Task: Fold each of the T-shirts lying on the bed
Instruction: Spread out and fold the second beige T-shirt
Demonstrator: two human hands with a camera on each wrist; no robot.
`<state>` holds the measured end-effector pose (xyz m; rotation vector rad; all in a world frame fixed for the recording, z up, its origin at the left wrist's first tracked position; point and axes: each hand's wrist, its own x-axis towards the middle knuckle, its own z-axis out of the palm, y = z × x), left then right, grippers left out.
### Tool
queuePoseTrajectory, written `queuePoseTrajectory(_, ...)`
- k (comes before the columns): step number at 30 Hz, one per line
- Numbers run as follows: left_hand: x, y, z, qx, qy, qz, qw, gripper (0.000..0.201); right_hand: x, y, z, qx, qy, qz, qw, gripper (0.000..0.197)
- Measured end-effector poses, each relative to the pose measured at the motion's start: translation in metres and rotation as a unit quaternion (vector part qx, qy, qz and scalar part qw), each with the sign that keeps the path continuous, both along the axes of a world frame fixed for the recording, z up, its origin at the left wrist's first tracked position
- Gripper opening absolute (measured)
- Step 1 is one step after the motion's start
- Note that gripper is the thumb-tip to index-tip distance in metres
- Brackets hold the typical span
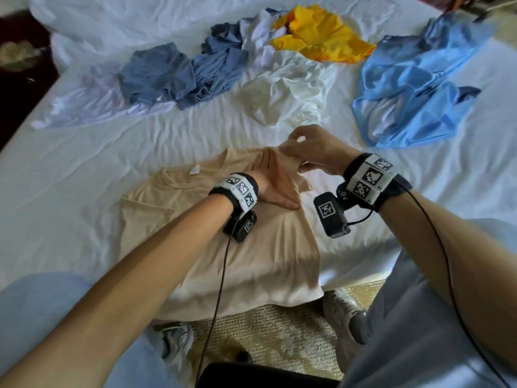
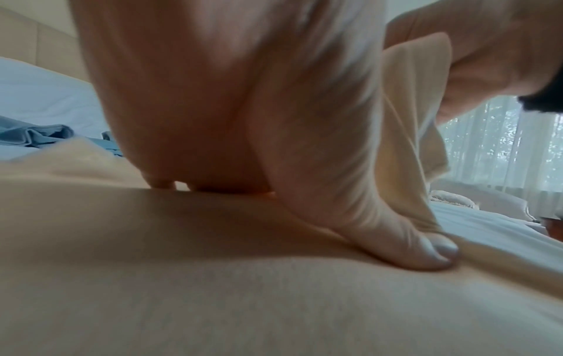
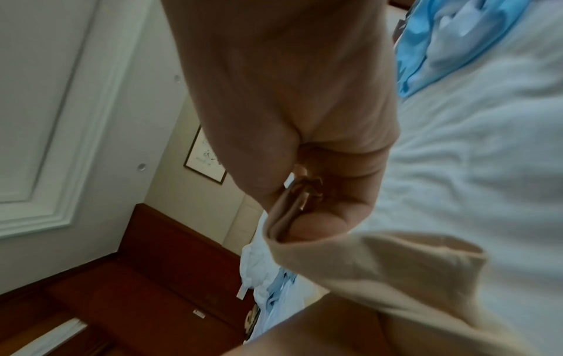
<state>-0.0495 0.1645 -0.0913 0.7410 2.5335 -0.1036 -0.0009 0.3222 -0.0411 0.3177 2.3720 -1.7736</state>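
A: How far along is the folding?

B: Barely begun, I'd judge. The beige T-shirt lies spread at the near edge of the bed, and only its right sleeve is being turned in. Behind it the grey-blue shirts, the white shirt, the yellow shirt and the light blue shirt lie crumpled, none folded.

A: Which way does the beige one point?

B: Collar away from the person and a bit to the left, hem hanging over the bed's near edge. Its long axis runs from near to far, slightly slanted.

A: And the hands?

B: The left hand lies flat on the shirt near the right shoulder, fingers straight and close together, thumb pressing the cloth. The right hand pinches the sleeve between thumb and fingers, lifting it just off the bed beside the left hand.

A: What's left, then?

B: Probably both sides of this one, its final fold, then every other shirt.
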Motion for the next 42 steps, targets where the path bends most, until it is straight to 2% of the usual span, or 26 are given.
queuePoseTrajectory(2, 0.009, -0.006, 0.011, 0.095, 0.008, -0.036, 0.995, 0.146, 0.000, -0.012, 0.003, -0.011, 0.016, 0.009, 1.000, 0.018)
queuePoseTrajectory(3, 0.014, -0.012, 0.017, 0.155, 0.009, -0.040, 0.987, 0.124, 0.000, -0.018, 0.005, -0.030, 0.016, 0.023, 0.999, 0.023)
queuePoseTrajectory(4, 0.015, -0.022, 0.019, 0.209, 0.011, -0.015, 0.978, 0.096, 0.000, -0.023, 0.006, -0.061, 0.011, 0.050, 0.997, 0.028)
queuePoseTrajectory(6, 0.013, -0.043, 0.020, 0.308, 0.020, 0.104, 0.945, 0.035, -0.002, -0.031, 0.007, -0.097, -0.003, 0.096, 0.991, 0.037)
queuePoseTrajectory(7, 0.012, -0.055, 0.019, 0.358, -0.002, 0.184, 0.915, 0.019, -0.004, -0.034, 0.005, -0.069, -0.001, 0.102, 0.992, 0.037)
queuePoseTrajectory(8, 0.012, -0.065, 0.019, 0.408, -0.060, 0.272, 0.869, 0.022, -0.006, -0.036, 0.004, -0.009, 0.011, 0.103, 0.995, 0.034)
queuePoseTrajectory(10, 0.016, -0.078, 0.017, 0.483, -0.226, 0.424, 0.732, 0.029, -0.008, -0.040, -0.002, 0.153, 0.045, 0.122, 0.980, 0.022)
queuePoseTrajectory(11, 0.018, -0.081, 0.017, 0.494, -0.265, 0.462, 0.687, 0.027, -0.006, -0.040, -0.005, 0.230, 0.048, 0.152, 0.960, 0.018)
queuePoseTrajectory(12, 0.020, -0.082, 0.017, 0.496, -0.276, 0.480, 0.669, 0.025, -0.002, -0.042, -0.008, 0.299, 0.039, 0.191, 0.934, 0.018)
queuePoseTrajectory(13, 0.020, -0.081, 0.015, 0.489, -0.272, 0.480, 0.676, 0.025, 0.004, -0.043, -0.011, 0.356, 0.027, 0.228, 0.906, 0.020)
queuePoseTrajectory(15, 0.019, -0.080, 0.008, 0.470, -0.223, 0.451, 0.726, 0.028, 0.017, -0.045, -0.016, 0.417, 0.016, 0.272, 0.867, 0.015)
queuePoseTrajectory(17, 0.014, -0.077, 0.000, 0.420, -0.137, 0.405, 0.800, 0.030, 0.030, -0.047, -0.020, 0.420, 0.015, 0.283, 0.862, 0.015)
queuePoseTrajectory(19, 0.013, -0.073, -0.001, 0.344, -0.057, 0.345, 0.871, 0.021, 0.041, -0.047, -0.025, 0.433, 0.029, 0.270, 0.859, 0.018)
queuePoseTrajectory(22, 0.015, -0.066, 0.005, 0.241, 0.008, 0.265, 0.934, 0.022, 0.058, -0.048, -0.037, 0.451, 0.073, 0.280, 0.844, 0.019)
queuePoseTrajectory(24, 0.018, -0.058, 0.010, 0.170, 0.091, 0.188, 0.963, 0.034, 0.065, -0.049, -0.044, 0.463, 0.100, 0.283, 0.834, 0.041)
queuePoseTrajectory(26, 0.018, -0.049, 0.012, 0.161, 0.157, 0.078, 0.971, 0.059, 0.068, -0.050, -0.051, 0.497, 0.132, 0.266, 0.815, 0.066)
queuePoseTrajectory(28, 0.011, -0.044, 0.011, 0.142, 0.116, -0.027, 0.983, 0.080, 0.070, -0.051, -0.057, 0.495, 0.113, 0.277, 0.816, 0.081)
queuePoseTrajectory(29, 0.004, -0.043, 0.009, 0.094, 0.078, -0.053, 0.991, 0.088, 0.070, -0.051, -0.061, 0.483, 0.076, 0.290, 0.823, 0.085)
queuePoseTrajectory(30, -0.003, -0.043, 0.006, 0.042, 0.051, -0.060, 0.996, 0.091, 0.071, -0.052, -0.065, 0.474, 0.034, 0.301, 0.827, 0.087)
queuePoseTrajectory(32, -0.014, -0.044, -0.001, -0.025, 0.032, -0.049, 0.998, 0.082, 0.072, -0.055, -0.073, 0.466, -0.010, 0.308, 0.829, 0.088)
queuePoseTrajectory(34, -0.020, -0.044, -0.007, -0.040, 0.028, -0.042, 0.998, 0.075, 0.072, -0.059, -0.078, 0.465, -0.022, 0.303, 0.831, 0.092)
queuePoseTrajectory(36, -0.024, -0.046, -0.008, -0.041, 0.033, -0.050, 0.997, 0.076, 0.071, -0.060, -0.079, 0.462, -0.026, 0.297, 0.835, 0.095)
queuePoseTrajectory(39, -0.022, -0.050, -0.006, 0.004, 0.039, -0.062, 0.997, 0.081, 0.074, -0.059, -0.077, 0.437, 0.018, 0.270, 0.858, 0.089)
queuePoseTrajectory(42, -0.001, -0.056, 0.005, 0.114, 0.043, -0.011, 0.992, 0.086, 0.081, -0.051, -0.070, 0.345, 0.111, 0.119, 0.924, 0.063)
